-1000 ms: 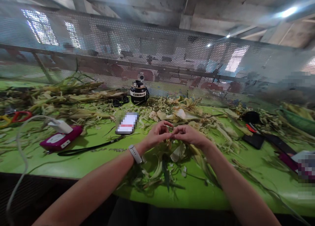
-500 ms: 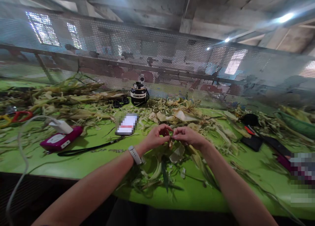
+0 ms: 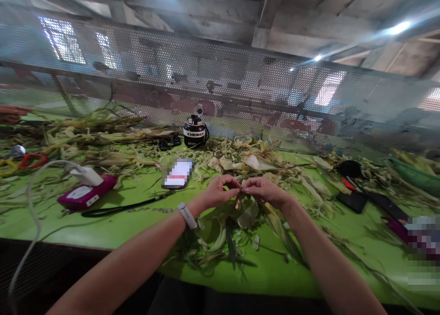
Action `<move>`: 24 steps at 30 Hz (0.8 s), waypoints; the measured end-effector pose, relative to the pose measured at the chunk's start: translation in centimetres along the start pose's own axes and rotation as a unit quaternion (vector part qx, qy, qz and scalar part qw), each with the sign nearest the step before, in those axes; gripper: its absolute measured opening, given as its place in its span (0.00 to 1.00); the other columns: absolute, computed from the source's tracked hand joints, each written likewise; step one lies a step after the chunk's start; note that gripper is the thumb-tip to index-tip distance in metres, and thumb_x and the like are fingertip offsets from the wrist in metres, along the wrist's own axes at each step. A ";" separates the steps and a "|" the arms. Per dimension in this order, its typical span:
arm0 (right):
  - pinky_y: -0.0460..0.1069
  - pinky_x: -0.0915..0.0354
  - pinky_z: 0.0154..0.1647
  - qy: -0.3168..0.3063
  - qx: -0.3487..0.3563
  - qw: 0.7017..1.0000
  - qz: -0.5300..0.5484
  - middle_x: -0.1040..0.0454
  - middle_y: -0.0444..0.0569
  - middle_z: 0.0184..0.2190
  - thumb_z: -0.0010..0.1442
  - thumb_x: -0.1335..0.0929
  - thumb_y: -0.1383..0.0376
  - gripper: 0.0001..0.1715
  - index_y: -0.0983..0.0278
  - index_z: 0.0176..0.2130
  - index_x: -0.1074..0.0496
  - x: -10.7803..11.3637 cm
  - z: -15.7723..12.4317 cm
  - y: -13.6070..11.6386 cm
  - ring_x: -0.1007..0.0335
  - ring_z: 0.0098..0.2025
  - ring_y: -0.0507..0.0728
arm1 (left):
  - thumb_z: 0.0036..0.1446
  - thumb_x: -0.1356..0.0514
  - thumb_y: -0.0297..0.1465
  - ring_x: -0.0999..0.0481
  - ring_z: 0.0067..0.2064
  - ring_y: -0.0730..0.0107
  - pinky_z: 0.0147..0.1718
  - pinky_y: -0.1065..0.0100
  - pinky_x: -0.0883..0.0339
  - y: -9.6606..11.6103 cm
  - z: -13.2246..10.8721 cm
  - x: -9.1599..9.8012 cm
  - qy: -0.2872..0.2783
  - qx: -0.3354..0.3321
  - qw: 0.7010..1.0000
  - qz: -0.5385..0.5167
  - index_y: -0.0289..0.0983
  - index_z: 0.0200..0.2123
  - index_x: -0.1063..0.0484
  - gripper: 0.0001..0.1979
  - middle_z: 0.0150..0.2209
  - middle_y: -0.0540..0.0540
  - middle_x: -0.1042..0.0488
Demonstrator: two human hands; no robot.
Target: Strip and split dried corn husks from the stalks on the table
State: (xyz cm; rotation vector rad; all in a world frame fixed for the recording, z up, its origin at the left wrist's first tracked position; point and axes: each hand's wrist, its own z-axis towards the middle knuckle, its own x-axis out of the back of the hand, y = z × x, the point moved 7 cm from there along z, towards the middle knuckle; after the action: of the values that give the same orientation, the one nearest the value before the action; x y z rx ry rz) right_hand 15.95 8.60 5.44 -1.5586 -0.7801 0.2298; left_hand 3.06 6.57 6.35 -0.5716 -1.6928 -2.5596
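My left hand and my right hand meet fingertip to fingertip above the green table. Both are closed in a pinch on a small piece of corn husk, whose tan end hangs below the fingers; the rest of it is hidden by them. A white watch band circles my left wrist. Under and in front of the hands lie loose green husk strips and pale scraps. Just beyond the fingers is a heap of dry husks.
A phone with a black strap lies left, beside a purple power strip with a charger and cable. A black bottle stands before the perforated screen. Scissors lie far left, near another person's hand; a green basket sits right.
My fingertips have drawn slightly closer together around the husk piece. Another person's hand has come into view at the left edge.
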 end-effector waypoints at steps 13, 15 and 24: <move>0.42 0.57 0.15 -0.039 0.009 0.999 0.000 0.43 0.35 0.16 0.47 0.28 0.51 0.21 0.66 0.29 0.33 -0.6 -0.2 -0.3 0.54 0.16 0.43 | 0.43 0.35 0.34 0.34 0.26 0.77 0.30 0.72 0.41 -2.9 -0.1 -1.3 -0.087 0.149 0.954 -0.243 0.34 0.24 0.26 0.09 0.22 0.52 0.30; 0.41 0.56 0.15 -0.042 0.009 0.999 0.003 0.43 0.35 0.17 0.47 0.28 0.52 0.21 0.66 0.30 0.33 -0.6 -0.2 -0.2 0.54 0.16 0.43 | 0.43 0.35 0.36 0.35 0.26 0.77 0.30 0.73 0.42 -2.8 -0.2 -1.4 -0.098 0.145 0.955 -0.240 0.34 0.24 0.26 0.10 0.22 0.52 0.30; 0.41 0.54 0.14 -0.079 0.009 0.997 -0.005 0.44 0.35 0.18 0.49 0.29 0.52 0.20 0.66 0.30 0.33 -0.9 -0.4 -0.1 0.54 0.16 0.43 | 0.43 0.34 0.41 0.34 0.27 0.78 0.30 0.73 0.40 -2.8 0.3 -1.0 -0.085 0.099 0.967 -0.219 0.34 0.28 0.27 0.16 0.24 0.52 0.30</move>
State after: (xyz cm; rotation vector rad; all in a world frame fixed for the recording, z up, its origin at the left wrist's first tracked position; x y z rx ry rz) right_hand 15.50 7.73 5.32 -1.5314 -0.9065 0.3544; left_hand 3.45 7.79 3.62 -0.4599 -2.3333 -2.6212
